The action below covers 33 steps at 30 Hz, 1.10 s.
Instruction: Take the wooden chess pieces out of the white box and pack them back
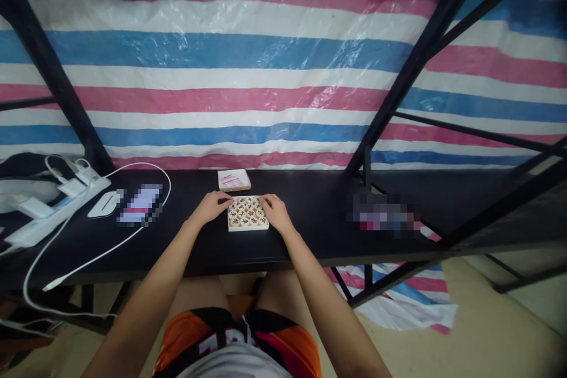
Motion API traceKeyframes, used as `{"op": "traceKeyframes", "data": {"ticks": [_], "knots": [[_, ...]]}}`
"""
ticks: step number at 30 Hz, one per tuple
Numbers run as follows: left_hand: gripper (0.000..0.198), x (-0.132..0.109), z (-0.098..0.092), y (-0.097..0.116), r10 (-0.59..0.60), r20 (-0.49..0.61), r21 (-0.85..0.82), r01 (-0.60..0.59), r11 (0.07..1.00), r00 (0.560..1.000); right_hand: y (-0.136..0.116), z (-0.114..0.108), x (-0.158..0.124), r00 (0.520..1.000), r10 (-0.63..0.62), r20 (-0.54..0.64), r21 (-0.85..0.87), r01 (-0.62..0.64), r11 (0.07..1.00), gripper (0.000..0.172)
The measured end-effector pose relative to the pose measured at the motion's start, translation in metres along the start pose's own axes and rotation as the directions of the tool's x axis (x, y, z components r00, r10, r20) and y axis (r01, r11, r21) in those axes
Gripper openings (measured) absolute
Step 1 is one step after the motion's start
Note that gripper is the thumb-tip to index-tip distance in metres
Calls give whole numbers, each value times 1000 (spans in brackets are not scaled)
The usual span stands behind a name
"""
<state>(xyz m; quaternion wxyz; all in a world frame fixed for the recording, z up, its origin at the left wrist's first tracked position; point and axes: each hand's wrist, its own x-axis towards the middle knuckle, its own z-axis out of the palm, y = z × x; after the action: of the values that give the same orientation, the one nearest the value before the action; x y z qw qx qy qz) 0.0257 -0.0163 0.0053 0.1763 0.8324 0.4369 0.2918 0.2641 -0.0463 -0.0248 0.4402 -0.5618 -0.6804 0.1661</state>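
From the head view, a shallow, rectangular white box (248,227) sits on the smooth matte-black tabletop (319,212), between the two hands and in front of the person. It is packed with rows of round, cream-coloured pieces (245,213), each disc marked with a dark character. The left hand (214,207) rests at the box's far left corner, fingers bent close together; the right hand (275,211) rests at the far right corner with its fingers curved narrowly over the edge. Whether either one actually grips the box or a disc, I cannot tell. Just beyond lies a flat white lid (234,179) with reddish print. Behind hangs glossy, wrinkled plastic sheeting (230,50) striped red, white and blue, crossed by straight black frame bars (398,82). A thin, smooth white cable (104,254) loops at left.
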Motion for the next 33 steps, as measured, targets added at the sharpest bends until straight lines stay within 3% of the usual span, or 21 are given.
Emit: {"op": "traceKeyframes", "data": {"ticks": [3,5,8,10,15,18,26,31,33], "knots": [[26,1,2,0,0,16,32,-1,999,1000,0,0,0,1000,-2,1,1,2,1000,26],[26,2,2,-3,-6,-32,57,8,998,999,0,0,0,1000,-8,0,6,8,1000,26],[33,4,2,-11,-86,-183,144,113,983,979,1,2,-1,1000,5,-19,42,-4,999,23],[41,5,1,-17,-164,-217,220,212,952,962,1,2,-1,999,40,-34,74,-37,997,23],[42,5,0,-19,-251,-72,369,260,892,965,2,4,0,999,24,-39,31,-23,999,21],[38,5,-1,-17,-252,-96,385,270,883,963,3,3,0,998,16,-68,-20,-18,1000,21],[42,4,1,-25,-369,-212,301,420,856,905,3,3,0,998,11,-59,-1,-11,1000,22],[38,7,7,-24,-343,-82,242,353,904,936,5,4,0,999,18,-50,1,-18,1000,22],[36,9,8,-21,-333,-83,183,342,922,939,5,4,0,999,22,-41,0,-22,1000,22]]}}
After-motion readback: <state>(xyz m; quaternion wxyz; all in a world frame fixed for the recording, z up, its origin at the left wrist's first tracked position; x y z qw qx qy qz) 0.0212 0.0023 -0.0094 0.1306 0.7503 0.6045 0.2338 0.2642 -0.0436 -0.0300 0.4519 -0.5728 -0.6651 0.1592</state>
